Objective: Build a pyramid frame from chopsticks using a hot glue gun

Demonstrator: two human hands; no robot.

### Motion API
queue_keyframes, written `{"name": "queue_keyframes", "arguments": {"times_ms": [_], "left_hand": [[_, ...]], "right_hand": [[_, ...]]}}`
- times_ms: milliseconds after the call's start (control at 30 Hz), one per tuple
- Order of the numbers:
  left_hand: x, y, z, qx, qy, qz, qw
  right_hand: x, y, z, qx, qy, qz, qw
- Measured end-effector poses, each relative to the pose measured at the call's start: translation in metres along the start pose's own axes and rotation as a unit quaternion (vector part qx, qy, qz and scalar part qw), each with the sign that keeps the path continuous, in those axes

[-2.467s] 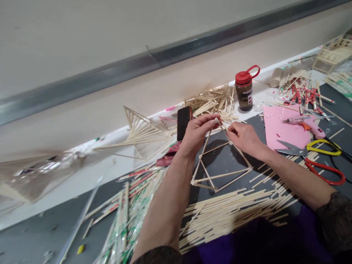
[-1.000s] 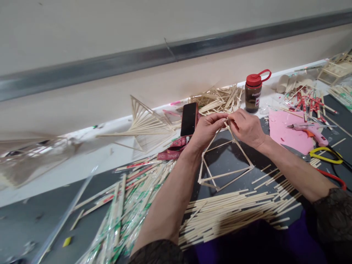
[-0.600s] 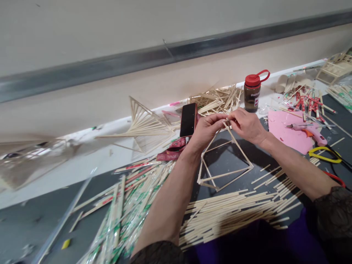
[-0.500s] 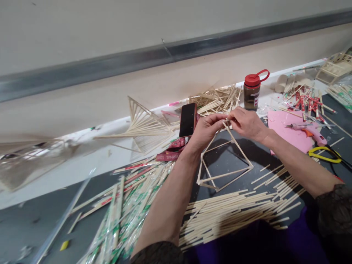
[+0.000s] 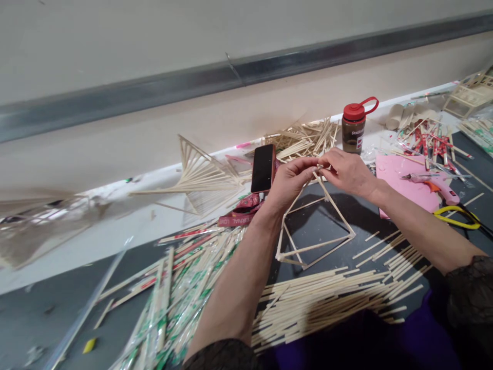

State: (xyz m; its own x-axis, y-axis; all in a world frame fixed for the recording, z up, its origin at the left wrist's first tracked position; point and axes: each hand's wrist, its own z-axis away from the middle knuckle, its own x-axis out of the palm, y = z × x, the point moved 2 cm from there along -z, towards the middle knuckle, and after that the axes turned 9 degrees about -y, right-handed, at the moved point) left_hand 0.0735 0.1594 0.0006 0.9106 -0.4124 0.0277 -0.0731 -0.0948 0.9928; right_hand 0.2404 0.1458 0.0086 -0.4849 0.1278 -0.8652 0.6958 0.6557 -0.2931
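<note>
head view: left hand (image 5: 289, 181) and right hand (image 5: 346, 172) pinch the stick frame (image 5: 334, 204) by its peak, the rest below their grip.

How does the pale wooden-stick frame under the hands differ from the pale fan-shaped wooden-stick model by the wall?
The frame has few, widely spaced sticks; the model has many, closely set. The frame is on the dark grey surface, left hand and right hand at its top; the model is on the white surface, untouched. Both use thin pale sticks.
</note>
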Motion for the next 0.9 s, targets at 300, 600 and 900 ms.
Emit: {"name": "queue_keyframes", "arguments": {"times_ms": [300,600,900], "left_hand": [[0.0,0.002,-0.002,0.021,-0.025,-0.007,0.999],[0.001,0.001,0.003,-0.019,-0.001,0.007,1.0],[0.0,0.002,0.002,-0.036,0.019,-0.021,0.999]], "right_hand": [[-0.004,-0.01,-0.009,-0.011,-0.048,0.104,0.993],[-0.036,0.035,-0.001,0.092,0.051,-0.047,0.993],[-0.1,0.118,0.034,0.293,0.011,-0.058,0.954]]}}
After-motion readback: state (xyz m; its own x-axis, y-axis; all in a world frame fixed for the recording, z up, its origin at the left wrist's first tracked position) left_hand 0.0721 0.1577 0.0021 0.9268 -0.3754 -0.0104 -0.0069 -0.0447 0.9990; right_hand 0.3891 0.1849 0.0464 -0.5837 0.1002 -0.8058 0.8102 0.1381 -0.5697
